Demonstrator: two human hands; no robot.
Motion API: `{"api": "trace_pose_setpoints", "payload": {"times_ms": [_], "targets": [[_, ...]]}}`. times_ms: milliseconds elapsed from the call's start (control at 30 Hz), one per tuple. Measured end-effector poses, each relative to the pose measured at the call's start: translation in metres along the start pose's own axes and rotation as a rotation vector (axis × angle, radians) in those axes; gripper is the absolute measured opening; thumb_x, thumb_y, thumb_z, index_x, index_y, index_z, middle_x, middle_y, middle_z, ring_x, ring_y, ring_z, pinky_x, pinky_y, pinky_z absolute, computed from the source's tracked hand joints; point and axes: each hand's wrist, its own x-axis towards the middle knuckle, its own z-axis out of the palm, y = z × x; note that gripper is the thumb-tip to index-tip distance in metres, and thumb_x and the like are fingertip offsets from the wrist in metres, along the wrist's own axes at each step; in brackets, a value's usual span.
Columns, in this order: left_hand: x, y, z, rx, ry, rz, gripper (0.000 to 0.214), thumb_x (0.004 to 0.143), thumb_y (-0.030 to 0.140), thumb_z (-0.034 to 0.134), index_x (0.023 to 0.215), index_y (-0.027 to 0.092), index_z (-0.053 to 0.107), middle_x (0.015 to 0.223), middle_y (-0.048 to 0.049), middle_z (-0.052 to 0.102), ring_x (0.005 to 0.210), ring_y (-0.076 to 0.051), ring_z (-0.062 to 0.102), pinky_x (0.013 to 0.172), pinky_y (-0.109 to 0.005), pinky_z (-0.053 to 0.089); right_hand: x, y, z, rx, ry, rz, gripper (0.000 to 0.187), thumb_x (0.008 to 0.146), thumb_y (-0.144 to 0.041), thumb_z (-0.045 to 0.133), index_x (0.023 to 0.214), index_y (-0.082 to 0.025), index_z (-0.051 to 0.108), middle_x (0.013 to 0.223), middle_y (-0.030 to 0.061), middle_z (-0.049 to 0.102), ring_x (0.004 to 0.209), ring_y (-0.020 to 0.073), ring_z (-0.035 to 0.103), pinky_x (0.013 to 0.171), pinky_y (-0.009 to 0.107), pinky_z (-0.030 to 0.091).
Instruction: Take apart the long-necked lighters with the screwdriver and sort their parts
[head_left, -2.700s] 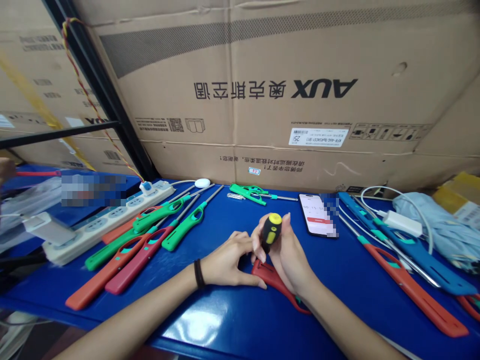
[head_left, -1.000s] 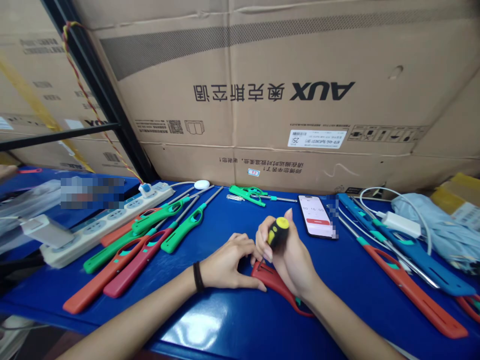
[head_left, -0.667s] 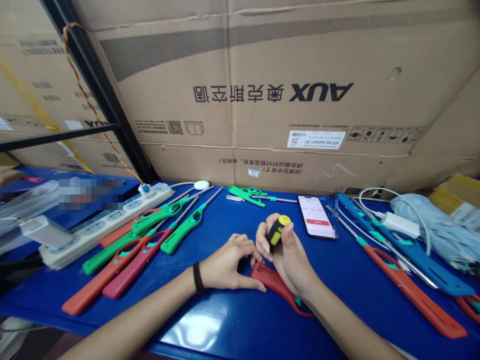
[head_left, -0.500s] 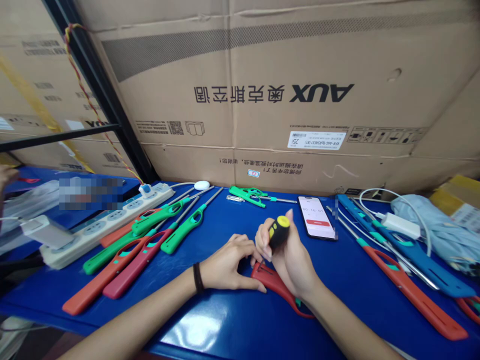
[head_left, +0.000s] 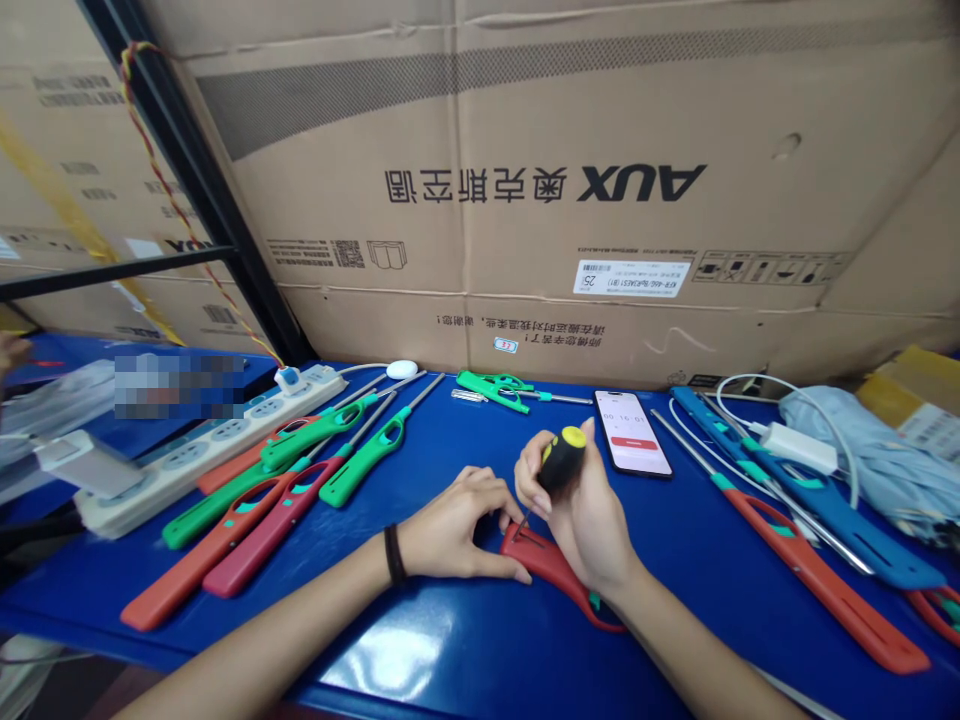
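Screwdriver (head_left: 559,464), black-handled with a yellow end cap, is gripped in the right hand (head_left: 583,520), the fingers closed round the handle and the thin shaft angled down and to the left. Its tip is positioned at the slotted end of a red utility lighter (head_left: 551,565), which is laid flat on the blue tabletop (head_left: 660,625) beneath both hands. Left hand (head_left: 454,530), with a black wristband (head_left: 391,553), is held curved and partly closed, the fingertips at the lighter's end; a firm grip cannot be confirmed. Further lighters are laid out to both sides: green lighters (head_left: 360,465), an orange lighter (head_left: 176,585) and a crimson lighter (head_left: 251,555) at left, beside a white power strip (head_left: 202,460); a blue lighter (head_left: 814,510) and a second orange lighter (head_left: 825,580) at right, near a white charger (head_left: 799,448). Smartphone (head_left: 628,435) showing a timer is placed beyond the hands, and an AUX cardboard carton (head_left: 480,210) stands behind the tabletop.
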Motion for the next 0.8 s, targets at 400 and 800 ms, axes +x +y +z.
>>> {"api": "trace_pose_setpoints", "payload": {"times_ms": [400, 800], "targets": [[0.0002, 0.0001, 0.0, 0.006, 0.012, 0.017, 0.042, 0.067, 0.053, 0.074, 0.086, 0.019, 0.057, 0.086, -0.001, 0.062, 0.087, -0.02, 0.053, 0.083, -0.031, 0.034, -0.0012, -0.0036, -0.0012, -0.041, -0.025, 0.035, 0.062, 0.086, -0.069, 0.029, 0.069, -0.018, 0.06, 0.053, -0.0012, 0.044, 0.051, 0.0125, 0.037, 0.051, 0.025, 0.038], [0.0011, 0.0023, 0.0001, 0.006, -0.01, 0.0, 0.042, 0.068, 0.054, 0.073, 0.083, 0.019, 0.057, 0.083, -0.0006, 0.061, 0.085, -0.019, 0.053, 0.084, -0.031, 0.033, -0.0005, 0.0033, -0.0017, -0.079, 0.068, -0.033, 0.053, 0.079, -0.07, 0.046, 0.071, -0.019, 0.057, 0.063, -0.0015, 0.048, 0.047, 0.0097, 0.037, 0.048, 0.026, 0.042]]}}
